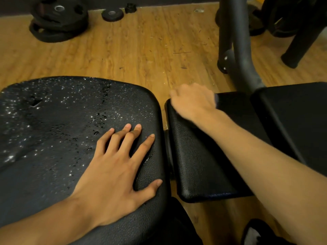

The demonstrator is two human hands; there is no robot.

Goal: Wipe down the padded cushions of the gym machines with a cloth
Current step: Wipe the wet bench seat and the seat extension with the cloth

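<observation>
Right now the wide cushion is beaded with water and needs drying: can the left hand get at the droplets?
Probably yes. The left hand lies flat on the wide cushion, fingers spread, with nothing between it and the droplets just past its fingertips. It holds no cloth, though.

Left hand (113,167) flat on wet cushion (53,121) — right hand (192,101) (blurred) on narrower pad (194,165)

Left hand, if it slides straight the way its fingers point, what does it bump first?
Probably nothing solid: the left hand lies flat on the wet cushion, with only water drops ahead, then the cushion's far edge and the wooden floor beyond.
</observation>
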